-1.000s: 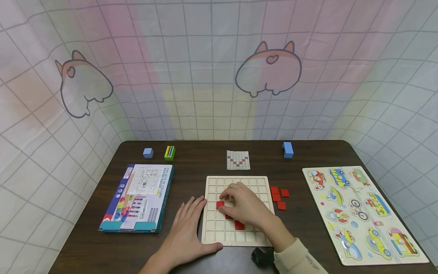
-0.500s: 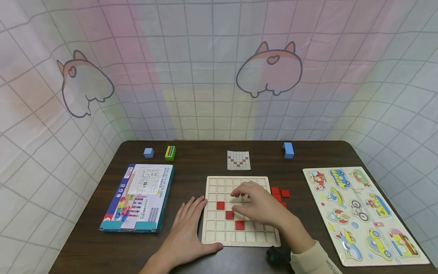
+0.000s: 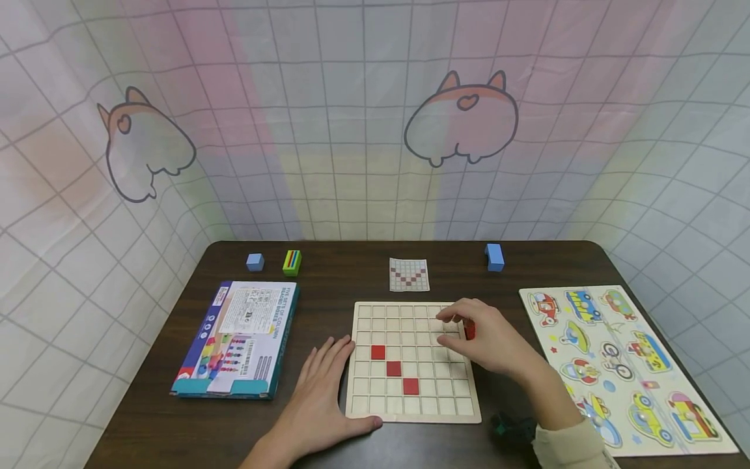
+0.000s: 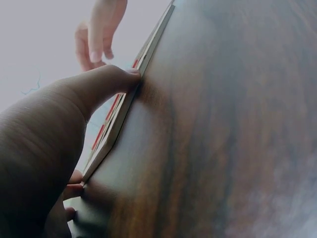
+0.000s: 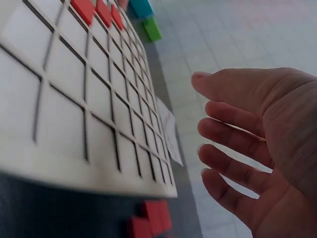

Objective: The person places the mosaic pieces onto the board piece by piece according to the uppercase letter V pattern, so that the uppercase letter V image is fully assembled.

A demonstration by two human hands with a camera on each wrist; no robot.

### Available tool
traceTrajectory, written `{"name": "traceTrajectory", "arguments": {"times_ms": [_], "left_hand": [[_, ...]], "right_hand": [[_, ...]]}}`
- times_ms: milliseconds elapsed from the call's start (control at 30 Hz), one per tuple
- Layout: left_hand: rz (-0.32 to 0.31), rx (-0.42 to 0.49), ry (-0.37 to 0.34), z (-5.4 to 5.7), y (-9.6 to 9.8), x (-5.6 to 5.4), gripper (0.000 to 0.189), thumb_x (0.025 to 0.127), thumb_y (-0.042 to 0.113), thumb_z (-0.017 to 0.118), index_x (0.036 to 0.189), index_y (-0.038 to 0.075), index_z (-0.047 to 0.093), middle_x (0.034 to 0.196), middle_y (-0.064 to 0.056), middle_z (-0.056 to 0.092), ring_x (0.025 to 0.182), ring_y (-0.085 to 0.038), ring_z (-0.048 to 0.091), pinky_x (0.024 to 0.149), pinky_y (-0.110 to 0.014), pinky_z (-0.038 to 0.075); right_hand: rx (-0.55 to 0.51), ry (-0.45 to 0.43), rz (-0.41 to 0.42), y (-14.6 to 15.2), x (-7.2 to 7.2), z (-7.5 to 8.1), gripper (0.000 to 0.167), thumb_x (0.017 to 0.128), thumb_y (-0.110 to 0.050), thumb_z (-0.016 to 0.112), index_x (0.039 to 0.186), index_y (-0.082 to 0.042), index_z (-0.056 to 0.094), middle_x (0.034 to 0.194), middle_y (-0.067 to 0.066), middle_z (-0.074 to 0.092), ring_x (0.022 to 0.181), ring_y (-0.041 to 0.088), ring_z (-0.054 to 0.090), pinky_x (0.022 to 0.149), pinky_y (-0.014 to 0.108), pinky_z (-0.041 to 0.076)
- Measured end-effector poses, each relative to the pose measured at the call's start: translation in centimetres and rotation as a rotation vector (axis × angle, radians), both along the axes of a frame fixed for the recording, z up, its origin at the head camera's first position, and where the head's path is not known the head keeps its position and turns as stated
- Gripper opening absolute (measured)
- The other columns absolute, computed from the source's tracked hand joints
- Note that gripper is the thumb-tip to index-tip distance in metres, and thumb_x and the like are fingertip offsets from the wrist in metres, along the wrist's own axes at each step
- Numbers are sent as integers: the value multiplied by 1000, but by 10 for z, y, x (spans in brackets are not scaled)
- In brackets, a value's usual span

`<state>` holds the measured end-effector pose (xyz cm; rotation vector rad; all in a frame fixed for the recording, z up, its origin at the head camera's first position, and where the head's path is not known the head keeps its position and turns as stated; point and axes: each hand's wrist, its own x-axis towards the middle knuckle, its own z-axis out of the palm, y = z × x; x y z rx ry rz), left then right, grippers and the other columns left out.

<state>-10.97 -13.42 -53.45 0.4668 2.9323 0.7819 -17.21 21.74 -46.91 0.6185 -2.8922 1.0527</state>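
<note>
Pink, yellow and lilac fabric (image 3: 363, 195), gridded with grey lines and printed with corgi rumps, walls in the dark wood-grain table (image 3: 146, 430). The vehicle puzzle board (image 3: 633, 384) lies at the right and the printed cardboard box (image 3: 237, 339) at the left, both probably set aside to leave the middle for the pale wooden grid board (image 3: 433, 371). The left hand (image 3: 327, 394), its fingers extended, touches the grid board's left edge with the thumb at the near edge, seemingly to steady it. The right hand (image 3: 486, 332), loosely curved with nothing between thumb and fingers, hovers over the right edge. Beyond the board lies a pattern card (image 3: 409, 275), likely placed for easy viewing, with a blue block (image 3: 495, 258) and a green striped block (image 3: 291, 262) on either side. Three red tiles (image 3: 394, 369) sit diagonally in the grid; loose red tiles (image 5: 157, 216) lie just beside its right edge, presumably within easy reach.
</note>
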Motion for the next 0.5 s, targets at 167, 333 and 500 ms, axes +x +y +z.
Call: {"name": "traceTrajectory", "arguments": {"times_ms": [167,333,500], "left_hand": [[1,-5,-17,-1,0,-1,136,67,100,76,174,27,34,182,3,32,172,-32,22,139,-67,15],[-1,-11,-7,-1,0,0,137,67,100,76,174,26,35,182,4,32,172,-32,23,139,-67,17],[-1,-20,2,0,0,0,135,67,100,76,173,25,36,182,4,33,171,-33,25,138,-68,19]], "right_hand": [[-10,0,-60,24,-1,2,39,95,-29,91,130,-17,79,127,0,78,116,22,72,99,48,65],[-20,-27,-106,42,1,-1,40,96,-26,90,132,-16,78,129,-2,76,120,22,74,102,51,65],[-15,-39,-139,56,4,-3,40,97,-26,89,134,-15,77,132,0,76,122,27,74,106,58,62]]}}
